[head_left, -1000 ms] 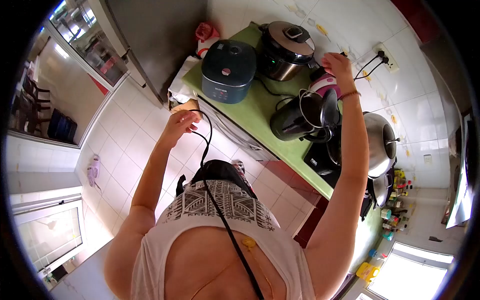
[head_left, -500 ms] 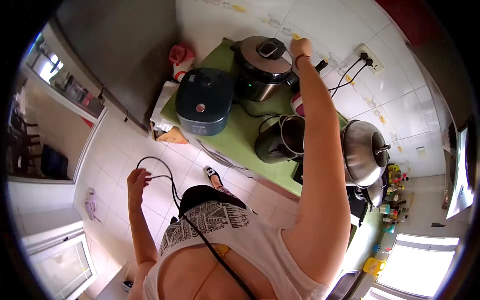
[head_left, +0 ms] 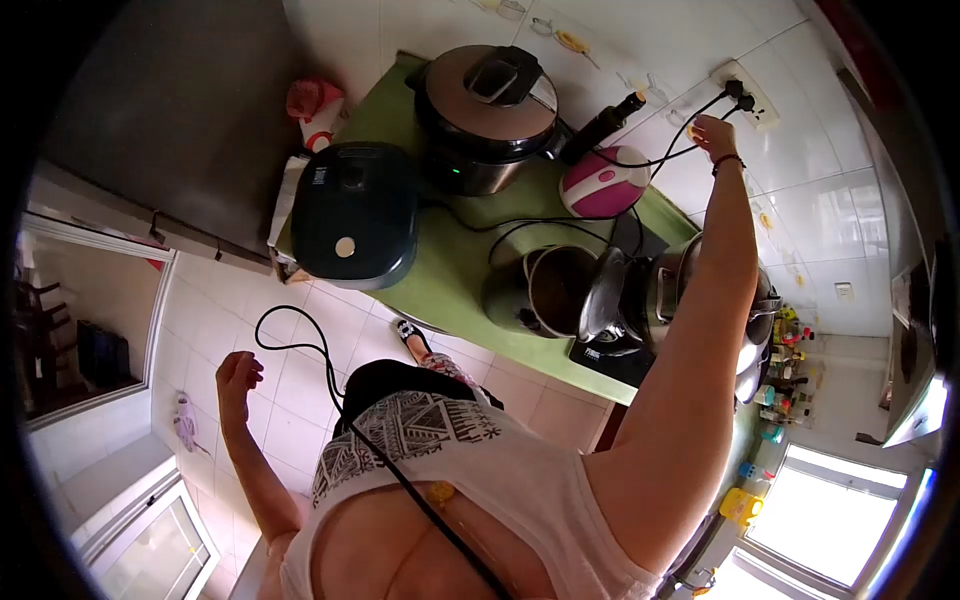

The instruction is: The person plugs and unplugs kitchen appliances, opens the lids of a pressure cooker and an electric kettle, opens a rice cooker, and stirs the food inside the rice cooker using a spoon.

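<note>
My right hand (head_left: 714,137) is raised at the tiled wall, its fingers bent against a black cord (head_left: 676,152). Two black plugs (head_left: 738,94) sit in the wall socket (head_left: 757,98) just above it. Fine finger contact is too small to make out fully. My left hand (head_left: 240,374) hangs low over the floor, fingers loosely curled with nothing between them. Beside it, a loop of black cable (head_left: 322,347) runs down across my shirt. Under the right hand's reach stand a pink and white appliance (head_left: 604,182) and a dark bottle (head_left: 597,133).
A green counter (head_left: 455,295) carries a dark rice cooker (head_left: 355,215), a pressure cooker (head_left: 487,110), a black kettle (head_left: 535,290) with its lid raised, and a steel pot (head_left: 668,290). Bottles (head_left: 790,350) and a window (head_left: 835,500) are at the right.
My right hand has moved right along the wall from behind the pressure cooker to the cords below the socket. My left hand has moved left and down, away from the cable loop. The view has shifted.
</note>
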Motion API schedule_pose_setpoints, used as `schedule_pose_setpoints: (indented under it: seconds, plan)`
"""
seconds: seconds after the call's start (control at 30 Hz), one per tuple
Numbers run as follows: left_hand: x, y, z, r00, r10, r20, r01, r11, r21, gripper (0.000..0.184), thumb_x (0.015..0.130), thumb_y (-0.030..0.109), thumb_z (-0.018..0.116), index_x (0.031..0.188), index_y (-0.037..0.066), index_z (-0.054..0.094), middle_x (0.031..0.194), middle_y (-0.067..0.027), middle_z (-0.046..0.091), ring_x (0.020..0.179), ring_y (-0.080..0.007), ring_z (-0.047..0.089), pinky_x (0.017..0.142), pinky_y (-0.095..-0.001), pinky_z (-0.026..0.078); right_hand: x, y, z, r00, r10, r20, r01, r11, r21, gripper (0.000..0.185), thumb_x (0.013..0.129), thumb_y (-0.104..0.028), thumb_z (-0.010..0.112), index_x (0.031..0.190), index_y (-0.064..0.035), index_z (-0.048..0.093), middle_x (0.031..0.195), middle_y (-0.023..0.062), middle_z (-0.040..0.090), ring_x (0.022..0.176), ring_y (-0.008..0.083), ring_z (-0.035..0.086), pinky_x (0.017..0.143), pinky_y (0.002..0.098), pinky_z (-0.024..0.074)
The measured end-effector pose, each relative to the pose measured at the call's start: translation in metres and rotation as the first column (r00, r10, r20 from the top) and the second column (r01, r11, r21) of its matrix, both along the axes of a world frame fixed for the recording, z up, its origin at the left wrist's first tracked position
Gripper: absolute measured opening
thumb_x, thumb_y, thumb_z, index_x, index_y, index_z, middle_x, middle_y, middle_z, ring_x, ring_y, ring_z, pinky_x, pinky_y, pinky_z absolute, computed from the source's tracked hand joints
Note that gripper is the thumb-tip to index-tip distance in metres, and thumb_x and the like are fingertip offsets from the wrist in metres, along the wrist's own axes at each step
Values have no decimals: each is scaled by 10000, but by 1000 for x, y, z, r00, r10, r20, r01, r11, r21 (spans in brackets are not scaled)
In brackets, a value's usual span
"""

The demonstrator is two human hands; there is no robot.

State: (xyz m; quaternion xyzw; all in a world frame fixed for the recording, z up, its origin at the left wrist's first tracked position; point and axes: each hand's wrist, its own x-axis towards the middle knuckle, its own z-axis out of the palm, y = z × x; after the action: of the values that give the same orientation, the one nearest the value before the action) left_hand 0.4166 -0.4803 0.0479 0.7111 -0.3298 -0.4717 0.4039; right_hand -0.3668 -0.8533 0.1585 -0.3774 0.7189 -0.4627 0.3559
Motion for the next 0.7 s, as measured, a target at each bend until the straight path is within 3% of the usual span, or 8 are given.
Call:
schedule_pose_setpoints:
  seconds: [0.03,0.07,0.1,0.2,0.37,0.5,0.63,0.7]
  plan:
    - [-3,-5,0,1000,-2,2,2,1000,10,190,806,223,540,807,35,566,645,-31,564,527,-79,484,475,-200,349,-8,-8,-12,725,422,-545,-344,907,244,173,729,-161,576,833,-26,603,782,53,595,692,141,566,635,254,461]
    - [-5,-12,2,1000,9,21,-10,1000,27,191,808,224,540,815,35,567,657,-31,566,533,-79,486,477,-200,352,-15,-15,-23,89,500,-861,-458,788,410,207,711,-195,574,801,-11,605,734,63,593,666,148,556,621,266,447]
    - [-7,-19,4,999,20,42,-22,999,45,192,809,226,540,823,36,568,669,-31,568,538,-80,488,480,-201,354,9,-10,-31,556,513,-654,-374,857,354,246,706,-235,561,750,5,596,691,78,587,644,159,546,602,277,435]
    - [-10,-31,0,999,3,34,-5,998,58,197,809,234,541,837,40,569,687,-28,570,548,-81,491,495,-198,362,46,2,-33,300,701,-647,-195,709,678,397,743,-343,467,646,33,551,655,120,575,600,209,526,587,338,419]
    - [-6,-41,-4,999,-28,33,25,995,92,210,804,256,548,834,49,573,699,-28,573,564,-79,496,508,-197,366,52,11,-27,-5,624,-781,-221,761,609,376,792,-331,469,636,-11,589,647,116,580,588,233,560,552,344,443]
    - [-2,-47,-7,996,-57,62,51,995,87,212,804,257,547,838,49,571,706,-31,576,559,-79,497,509,-198,368,83,35,44,489,340,-803,-296,931,214,526,808,-422,483,546,31,536,496,107,501,496,187,498,545,319,422]
    - [6,-53,-12,994,-71,82,65,995,72,224,807,256,540,856,39,562,705,-40,577,541,-84,496,490,-203,367,85,41,36,625,248,-740,-341,940,27,469,777,-412,536,586,15,570,489,89,497,483,162,474,516,293,409]
    - [7,-55,-8,992,-58,110,46,994,103,225,809,255,536,858,37,560,698,-42,577,534,-87,500,482,-206,365,77,36,29,495,313,-811,-346,927,147,395,740,-408,554,658,-26,612,582,117,574,579,237,562,577,344,445]
